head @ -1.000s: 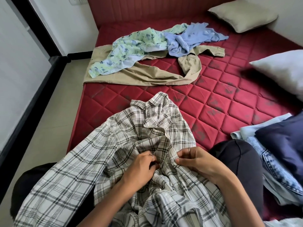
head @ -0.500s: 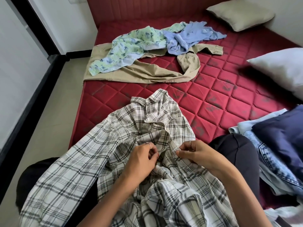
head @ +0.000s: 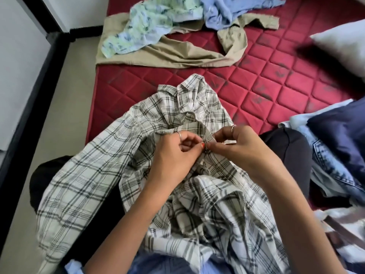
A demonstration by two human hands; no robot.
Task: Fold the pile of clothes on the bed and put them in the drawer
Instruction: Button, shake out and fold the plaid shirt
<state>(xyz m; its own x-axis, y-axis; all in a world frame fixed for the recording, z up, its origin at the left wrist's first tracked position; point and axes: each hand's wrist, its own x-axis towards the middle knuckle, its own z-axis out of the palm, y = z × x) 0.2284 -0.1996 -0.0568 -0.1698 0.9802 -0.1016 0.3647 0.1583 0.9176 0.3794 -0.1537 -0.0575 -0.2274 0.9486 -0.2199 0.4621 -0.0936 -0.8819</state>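
A white and black plaid shirt (head: pixel 94 175) lies crumpled over my lap, its collar pointing away onto the red quilted mattress (head: pixel 256 86). My left hand (head: pixel 173 155) and my right hand (head: pixel 241 147) meet at the shirt's front placket, each pinching the fabric edge between thumb and fingers. Further up the bed lie khaki trousers (head: pixel 177 56), a green floral garment (head: pixel 150 22) and a light blue garment (head: pixel 223 12), spread out loosely.
To my right sits a heap of clothes with a navy item (head: pixel 343 139) over denim jeans (head: pixel 327 159). A grey pillow (head: pixel 343 42) lies at the right edge. The beige floor (head: pixel 59 95) runs along the bed's left side, with a black frame beside it.
Both hands have closed in on the placket until their fingertips nearly touch. The view has tilted downward, so the far clothes sit higher in the frame.
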